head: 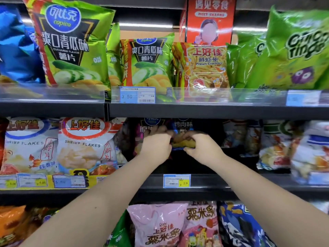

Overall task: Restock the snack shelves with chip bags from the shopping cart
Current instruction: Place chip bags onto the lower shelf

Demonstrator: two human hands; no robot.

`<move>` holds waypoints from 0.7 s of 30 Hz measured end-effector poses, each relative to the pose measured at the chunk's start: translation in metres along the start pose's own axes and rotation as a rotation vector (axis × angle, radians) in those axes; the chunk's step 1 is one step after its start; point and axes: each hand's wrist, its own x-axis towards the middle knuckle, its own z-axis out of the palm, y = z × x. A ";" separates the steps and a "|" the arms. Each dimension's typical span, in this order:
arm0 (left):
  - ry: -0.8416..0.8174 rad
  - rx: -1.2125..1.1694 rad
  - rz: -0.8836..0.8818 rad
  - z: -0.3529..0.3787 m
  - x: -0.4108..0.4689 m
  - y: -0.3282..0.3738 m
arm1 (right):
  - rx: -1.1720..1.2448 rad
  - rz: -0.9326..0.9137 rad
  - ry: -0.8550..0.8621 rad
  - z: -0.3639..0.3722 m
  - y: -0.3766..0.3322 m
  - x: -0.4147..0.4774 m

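Head view: faced snack shelving square-on, 3 tiers in shot; both forearms stretched from 6 toward centre.

Task item: dark-blue chip bag, yellow chips printed on front, near frame centre inside the middle shelf bay. Lower edge looked clear of the shelf deck.

L hand: at the bag's 9, back of hand to camera. Fingers were curled onto the bag's left edge, gripping.

R hand: at the bag's 3–4. Fingers were curled over the front, thumb under the lower edge, pinching it.

Purple bag: at the blue bag's 9–10, mostly hidden behind L hand; whether L hand touched it, couldn't tell.

2.9 price tag: on the middle shelf lip, at 6 from the bag.

Shrimp Flakes bags: two, upright, side by side at 9 from the hands.

White/blue bags: at 3 from the hands, blurred, print unreadable.

Top shelf: at 12.
- Cucumber-flavour bags were at 10–12.
- Prawn Crackers bag was at 1.
- Green ring-snack bags were at 2.
- Blue bag was far out at 10.

3.50 price tag: on the top shelf's clear front rail, at 12.

Red sign: above the Prawn Crackers, at 12–1.

Bottom tier: pink bags at 6, between the forearms.
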 end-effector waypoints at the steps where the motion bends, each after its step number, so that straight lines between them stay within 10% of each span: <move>1: 0.004 0.003 0.041 0.002 0.003 0.012 | -0.110 0.019 0.035 -0.010 0.004 -0.010; 21: -0.056 -0.425 0.810 0.000 -0.053 0.438 | -0.887 0.774 0.088 -0.252 0.138 -0.334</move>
